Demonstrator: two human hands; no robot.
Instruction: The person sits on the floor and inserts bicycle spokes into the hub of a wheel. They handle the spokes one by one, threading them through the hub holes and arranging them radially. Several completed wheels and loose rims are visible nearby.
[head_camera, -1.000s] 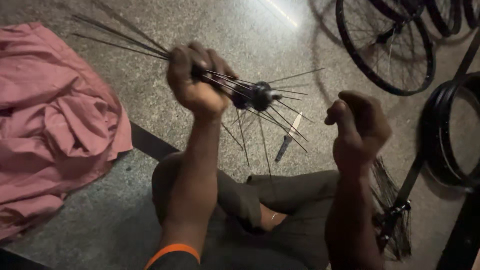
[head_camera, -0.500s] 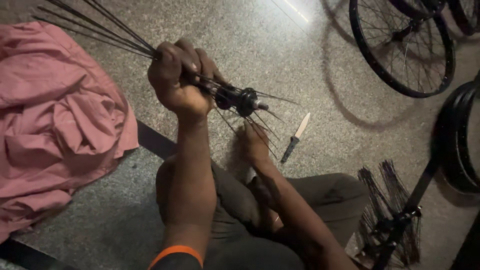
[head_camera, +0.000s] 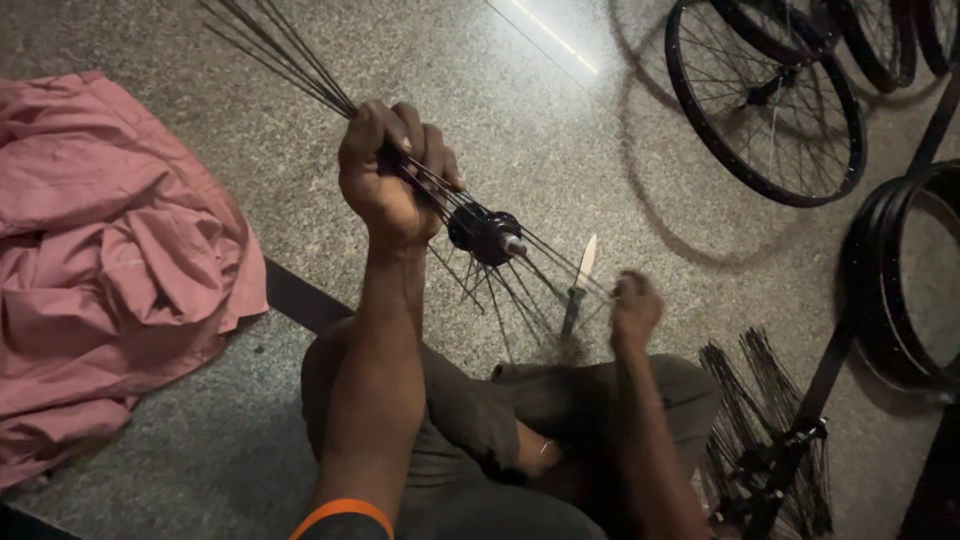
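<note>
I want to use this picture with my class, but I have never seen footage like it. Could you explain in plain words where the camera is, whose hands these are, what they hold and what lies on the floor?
The camera is worn on the person's head and looks down, so the two bare arms coming from the bottom edge are the person's own. They sit on a speckled stone floor with legs folded.

The left hand is raised and closed around a bunch of thin black spokes that run through a small black wheel hub. The right hand is lower, pinching the end of a loose spoke that hangs from the hub.

On the floor lie a crumpled pink cloth, a screwdriver, a spare bundle of spokes, a finished bicycle wheel and bare black rims.
</note>
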